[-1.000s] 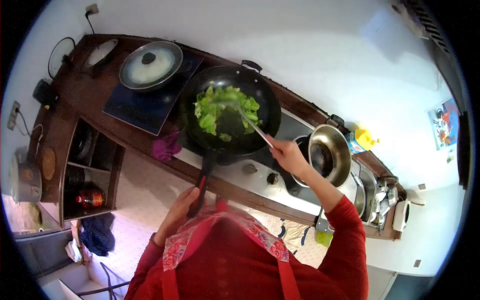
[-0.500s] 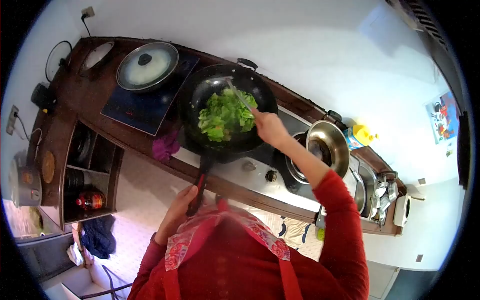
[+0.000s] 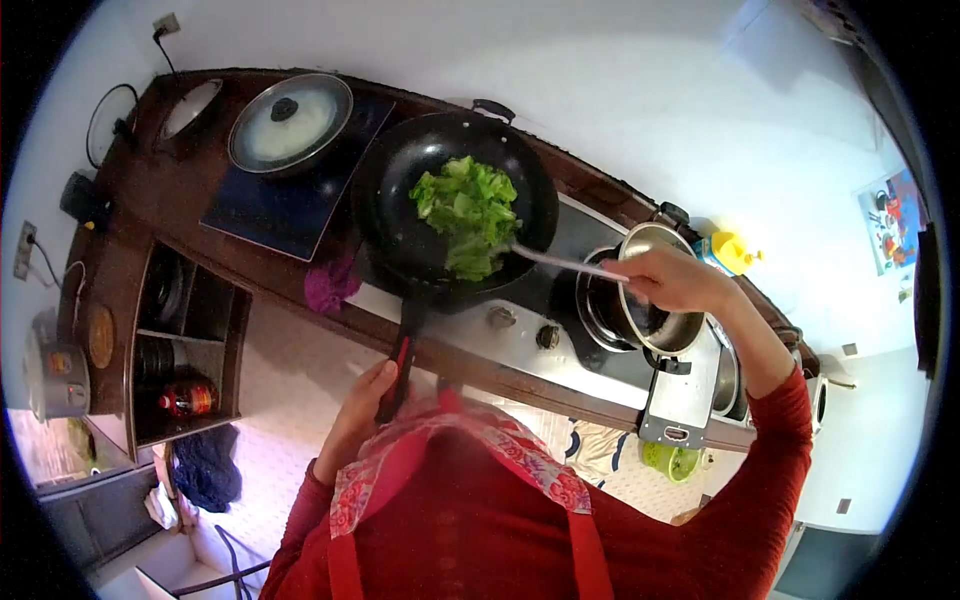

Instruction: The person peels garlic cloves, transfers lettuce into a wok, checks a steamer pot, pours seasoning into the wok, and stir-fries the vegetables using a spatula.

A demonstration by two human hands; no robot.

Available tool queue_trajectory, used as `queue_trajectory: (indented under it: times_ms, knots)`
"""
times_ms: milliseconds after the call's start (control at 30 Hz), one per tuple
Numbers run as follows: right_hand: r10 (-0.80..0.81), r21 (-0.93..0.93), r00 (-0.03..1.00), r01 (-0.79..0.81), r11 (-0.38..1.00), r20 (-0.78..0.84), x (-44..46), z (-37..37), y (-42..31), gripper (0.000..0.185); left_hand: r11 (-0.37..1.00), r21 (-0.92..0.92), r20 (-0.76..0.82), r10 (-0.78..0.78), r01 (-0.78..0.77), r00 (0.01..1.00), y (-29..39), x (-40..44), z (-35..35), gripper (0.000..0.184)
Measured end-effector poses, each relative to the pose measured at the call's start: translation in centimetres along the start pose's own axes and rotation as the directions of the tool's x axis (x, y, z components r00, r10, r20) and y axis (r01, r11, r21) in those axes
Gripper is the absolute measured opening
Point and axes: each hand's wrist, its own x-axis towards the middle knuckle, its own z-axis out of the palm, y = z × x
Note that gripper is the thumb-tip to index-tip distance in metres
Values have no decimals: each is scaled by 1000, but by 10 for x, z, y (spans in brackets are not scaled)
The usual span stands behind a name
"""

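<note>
A large black wok (image 3: pixel 400 255) sits on the steel gas stove, with chopped green leaves (image 3: pixel 470 205) heaped in its middle and right side. My left hand (image 3: pixel 368 395) is closed round the wok's long black handle (image 3: pixel 404 365) near its end. To the right of the wok, my right hand (image 3: pixel 675 280) grips the handle of a metal spatula (image 3: pixel 565 262). The spatula reaches left over the wok's rim, and its tip is at the right edge of the leaves, partly hidden by them.
A steel pot (image 3: pixel 655 240) stands right of the wok, under my right hand. Left is a lidded pan (image 3: pixel 290 125) on a dark induction plate (image 3: pixel 265 215). A purple cloth (image 3: pixel 330 285) lies at the counter edge. A yellow-capped bottle (image 3: pixel 728 252) stands behind the pot.
My right hand has moved right with the spatula, from over the wok to above the steel pot. The leaves have shifted within the wok. My left hand keeps its hold on the handle.
</note>
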Motion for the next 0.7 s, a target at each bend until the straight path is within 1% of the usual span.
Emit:
queue_trajectory:
  times_ms: [67,100,133,167,200,233,267,333,367,433,500,533,600,667,700]
  knots:
    - [105,183,988,-125,975,112,0,19,-3,46,1000,-5,-7,-4,3,1000,3,-1,3,46]
    - [107,224,992,-120,967,69,6,31,-13,47,1000,-13,-11,-4,4,1000,5,-2,4,47]
    - [83,138,991,-68,988,-102,23,57,-14,46,1000,-24,-15,-6,5,1000,4,-2,6,48]
    - [56,37,961,-48,998,-271,40,83,-14,45,1000,-20,21,13,-12,1000,0,1,3,48]
    - [12,18,889,-4,1000,-457,61,111,1,45,999,-15,52,32,-31,998,-4,5,-4,47]
    - [82,88,889,-47,995,-451,70,106,-1,45,999,-10,79,53,-52,995,-7,7,-10,47]
    - [150,160,886,-88,983,-439,81,99,-3,45,999,2,62,47,-48,997,-8,7,-11,47]
    - [127,172,846,-43,984,-518,93,92,3,45,999,29,39,33,-34,999,-8,8,-11,47]
    - [123,177,822,-27,984,-555,97,91,7,45,1000,14,27,23,-24,999,-6,7,-7,47]
    - [163,95,814,-133,987,-558,111,94,7,46,1000,-19,0,-1,1,1000,-2,1,-1,48]
    - [225,8,822,-259,966,-523,115,97,-4,50,1000,-6,21,3,-3,1000,-2,0,-1,36]
    - [164,-35,855,-208,978,-492,111,93,-2,50,1000,-1,30,9,-8,1000,-1,0,-2,33]
    - [37,-114,906,-93,989,-423,96,78,14,49,999,20,38,35,-36,999,-7,5,-8,34]
    - [127,180,975,-94,979,-184,57,36,12,47,998,32,43,49,-50,998,-8,7,-11,34]
    - [108,173,987,-87,981,-119,41,20,16,45,998,29,44,49,-51,998,-8,7,-10,34]
